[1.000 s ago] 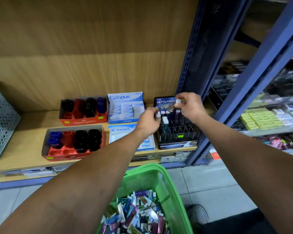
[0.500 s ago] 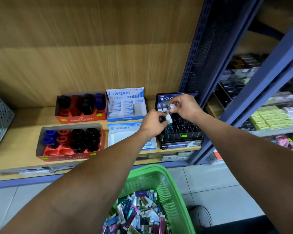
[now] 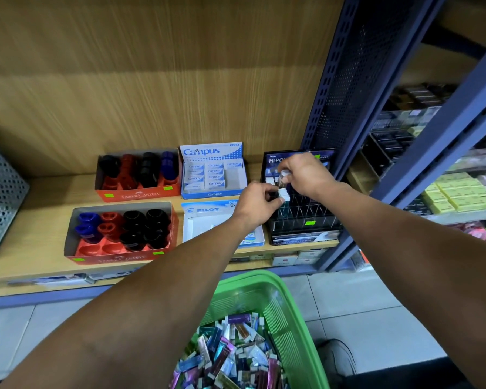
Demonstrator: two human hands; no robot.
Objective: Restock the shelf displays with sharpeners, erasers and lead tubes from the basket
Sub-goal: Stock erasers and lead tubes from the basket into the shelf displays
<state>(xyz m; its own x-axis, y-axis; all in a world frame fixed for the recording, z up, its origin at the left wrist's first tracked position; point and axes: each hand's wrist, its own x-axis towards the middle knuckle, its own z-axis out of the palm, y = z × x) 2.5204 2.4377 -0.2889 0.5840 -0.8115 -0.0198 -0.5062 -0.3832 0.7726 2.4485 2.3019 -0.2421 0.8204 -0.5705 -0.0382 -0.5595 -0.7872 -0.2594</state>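
Note:
Both hands work over the black lead-tube display rack (image 3: 306,220) at the right end of the wooden shelf. My right hand (image 3: 303,174) pinches a white-capped lead tube (image 3: 284,173) above the rack's back rows. My left hand (image 3: 257,203) holds a few white-capped tubes (image 3: 282,192) at the rack's left side. The green basket (image 3: 289,318) below me holds several mixed lead tubes (image 3: 236,355). Two red Faber-Castell sharpener boxes (image 3: 121,234) (image 3: 138,175), a Campus eraser box (image 3: 213,172) and a Pilot eraser box (image 3: 208,220) stand to the left.
A blue metal upright (image 3: 348,88) borders the rack on the right, with more stocked shelves (image 3: 460,192) beyond it. A grey perforated bin (image 3: 0,197) stands at the shelf's left end. Tiled floor (image 3: 362,318) lies below, and a shoe (image 3: 337,357) shows beside the basket.
Both hands have dropped a little toward the rack and drawn closer together. My right hand still pinches the white-capped tube. The view shifted slightly.

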